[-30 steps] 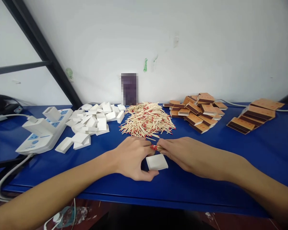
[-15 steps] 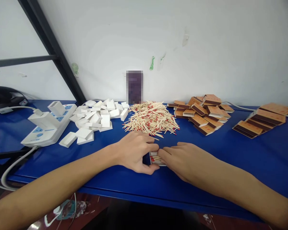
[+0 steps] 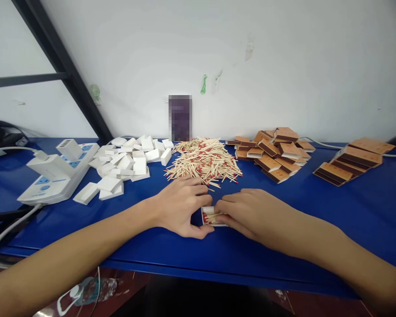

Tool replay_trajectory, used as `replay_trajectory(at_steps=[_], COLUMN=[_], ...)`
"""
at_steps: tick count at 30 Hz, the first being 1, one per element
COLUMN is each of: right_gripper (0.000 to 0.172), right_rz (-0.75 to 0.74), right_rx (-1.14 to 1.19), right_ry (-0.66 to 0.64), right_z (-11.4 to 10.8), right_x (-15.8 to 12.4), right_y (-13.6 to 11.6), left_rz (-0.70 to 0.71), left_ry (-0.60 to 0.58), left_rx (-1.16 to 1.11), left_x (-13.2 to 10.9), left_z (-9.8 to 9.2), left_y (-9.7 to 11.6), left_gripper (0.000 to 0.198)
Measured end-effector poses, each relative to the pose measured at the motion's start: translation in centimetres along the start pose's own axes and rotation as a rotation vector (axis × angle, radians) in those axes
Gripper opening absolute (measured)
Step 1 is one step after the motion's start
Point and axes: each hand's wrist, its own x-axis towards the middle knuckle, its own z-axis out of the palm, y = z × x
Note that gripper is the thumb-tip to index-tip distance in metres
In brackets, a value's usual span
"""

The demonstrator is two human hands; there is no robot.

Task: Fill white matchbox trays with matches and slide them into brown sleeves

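White cardboard forms the tray [image 3: 208,210] at the centre of the dial, lying open on the blue table [image 3: 185,256], with twelve o'clock toward the wall [image 3: 284,79]. At nine o'clock, the left hand [image 3: 184,207] is half open in a C, its thumb along the near wall of the tray and its forefinger at the far wall, holding the tray between them. At three o'clock, the right hand [image 3: 251,215] has its fingers drawn together on the plain ends of several matchsticks [image 3: 210,218], whose red heads point to nine o'clock inside the tray. Beyond, at twelve o'clock, lies the loose match heap [image 3: 204,160]; at ten o'clock, the pile of white trays [image 3: 127,163]; at two o'clock, the orange-and-brown sleeves [image 3: 282,154], some showing open ends. A second sleeve stack [image 3: 353,158] leans between two and three o'clock. Between nine and ten o'clock stands a power strip [image 3: 59,187] bearing plugged-in adapters [image 3: 51,167]
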Motion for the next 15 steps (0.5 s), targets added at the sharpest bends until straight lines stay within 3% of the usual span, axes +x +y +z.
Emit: replay_trajectory(at_steps=[4, 8, 11, 15], right_gripper=[0.033, 0.036, 0.033, 0.028], right_rz=[-0.025, -0.036, -0.004, 0.202], right_rx=[0.163, 0.172, 0.082, -0.186], right_ry=[0.003, 0.057, 0.143, 0.224], right_z=[-0.6, -1.0, -0.8, 0.1], right_x=[0.2, 0.4, 0.8, 1.4], right_y=[0.1, 0.2, 0.9, 2.5], left_rz=[0.003, 0.018, 0.058, 0.033], left_ry=[0.01, 0.015, -0.009, -0.021], left_rx=[-0.002, -0.016, -0.044, -0.024], left_x=[-0.1, -0.1, -0.2, -0.3], left_z=[0.0, 0.1, 0.0, -0.4], left_y=[-0.1, -0.2, -0.1, -0.6], left_gripper=[0.034, 0.034, 0.04, 0.038])
